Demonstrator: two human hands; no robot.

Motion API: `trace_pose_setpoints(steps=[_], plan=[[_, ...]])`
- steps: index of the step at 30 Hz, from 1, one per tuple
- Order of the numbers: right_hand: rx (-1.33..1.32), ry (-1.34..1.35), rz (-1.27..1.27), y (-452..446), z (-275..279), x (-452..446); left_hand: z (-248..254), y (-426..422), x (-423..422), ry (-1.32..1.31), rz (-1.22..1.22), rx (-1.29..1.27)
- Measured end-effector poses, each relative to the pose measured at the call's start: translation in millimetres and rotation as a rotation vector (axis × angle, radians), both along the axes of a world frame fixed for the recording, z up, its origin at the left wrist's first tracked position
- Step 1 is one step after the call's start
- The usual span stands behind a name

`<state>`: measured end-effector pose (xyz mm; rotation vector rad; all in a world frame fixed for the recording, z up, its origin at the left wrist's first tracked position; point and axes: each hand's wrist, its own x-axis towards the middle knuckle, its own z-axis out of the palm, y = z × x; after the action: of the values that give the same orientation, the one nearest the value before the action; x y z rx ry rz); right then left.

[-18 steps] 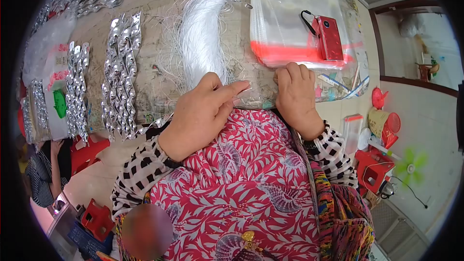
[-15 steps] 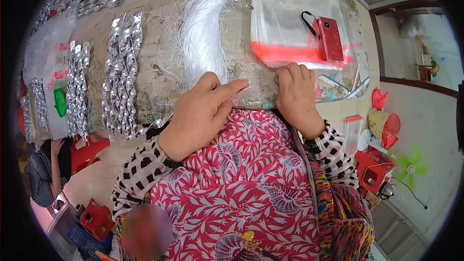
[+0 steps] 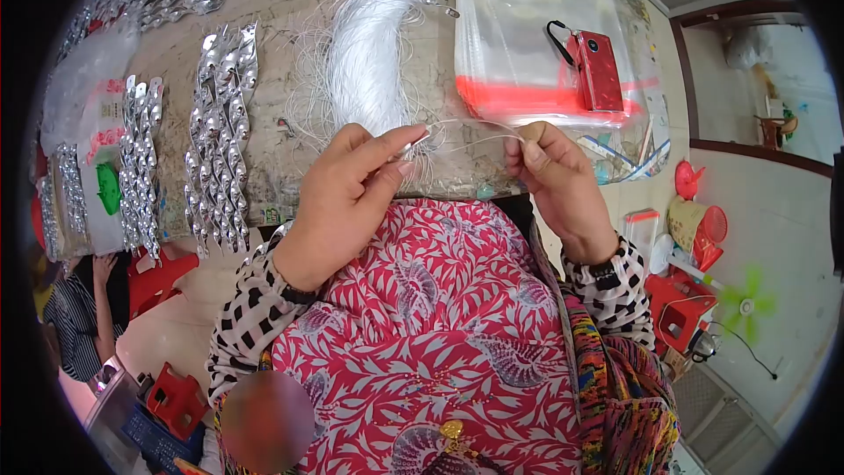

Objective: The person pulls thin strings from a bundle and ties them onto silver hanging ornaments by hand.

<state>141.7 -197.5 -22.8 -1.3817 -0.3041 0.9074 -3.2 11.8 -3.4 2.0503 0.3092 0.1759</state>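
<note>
My left hand (image 3: pixel 338 202), at the table's front edge, pinches the end of a shiny silver twisted strip (image 3: pixel 406 151) between thumb and fingers. Most of that strip is hidden by the hand. A thin white string (image 3: pixel 470 122) runs as a loop from this end across to my right hand (image 3: pixel 563 178). The right thumb and fingers are closed on the string, a little above the table edge. Just beyond my left hand lies a thick bundle of white strings (image 3: pixel 365 62), with loose strands spreading at its sides.
Silver twisted strips (image 3: pixel 220 141) lie in rows at the left, beside a green object (image 3: pixel 108 186). Clear plastic bags (image 3: pixel 501 35) with a red band are stacked at the right, a red device (image 3: pixel 600 70) on top. Another person (image 3: pixel 83 317) is at the lower left.
My right hand has come up off the table edge, turned and moved slightly right, drawing the white string into a loop. My left hand has shifted a little left.
</note>
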Motion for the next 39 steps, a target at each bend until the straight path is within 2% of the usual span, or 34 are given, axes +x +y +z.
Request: trace_pose_setpoints(steps=[2,3,5,9,15,18,20,21,23,24,25,27,28,29,31,33,35,36,38,39], plan=[[0.246,0.424,-0.053,-1,2,4,0,3,-3,-0.011,0.038,0.001],[0.246,0.426,-0.051,-2,0,6,0,5,-5,-0.01,0.041,0.001],[0.412,0.64,-0.107,-2,-5,10,-2,9,-9,0.013,0.056,-0.052],[0.446,0.71,-0.138,8,-3,10,2,10,-14,0.035,0.019,-0.039],[0.391,0.669,-0.137,29,13,13,-2,14,-23,0.077,-0.027,-0.099],[0.559,0.66,0.025,39,22,16,3,17,-29,0.087,-0.068,-0.163],[0.345,0.343,0.149,47,41,13,4,21,-33,0.084,-0.167,-0.161],[0.35,0.344,0.155,52,49,11,5,22,-33,0.084,-0.161,-0.155],[0.208,0.071,0.386,63,63,3,10,24,-31,0.014,-0.317,-0.239],[0.228,0.03,0.464,68,65,-1,21,30,-30,0.213,-0.401,-0.32],[0.237,0.031,0.473,73,70,-5,25,29,-30,0.215,-0.39,-0.313],[0.209,0.031,0.589,81,84,-12,30,22,-26,0.114,-0.342,-0.596],[0.201,0.038,0.625,83,87,-13,32,23,-23,0.061,-0.392,-0.694],[0.207,0.035,0.632,85,90,-13,37,24,-21,0.058,-0.385,-0.688],[0.19,-0.014,0.651,85,95,-13,49,24,-16,0.063,-0.308,-1.203],[0.218,-0.021,0.608,83,98,-12,49,20,-12,0.036,-0.255,-1.187],[0.246,-0.026,0.559,82,98,-12,49,24,-11,0.197,-0.124,-1.283],[0.217,-0.027,0.507,81,95,-11,50,22,-10,0.197,-0.129,-1.282],[0.187,-0.027,0.449,79,88,-10,54,16,-8,0.214,0.025,-1.035],[0.201,0.004,0.421,80,83,-10,56,15,-7,0.219,0.02,-1.035]])
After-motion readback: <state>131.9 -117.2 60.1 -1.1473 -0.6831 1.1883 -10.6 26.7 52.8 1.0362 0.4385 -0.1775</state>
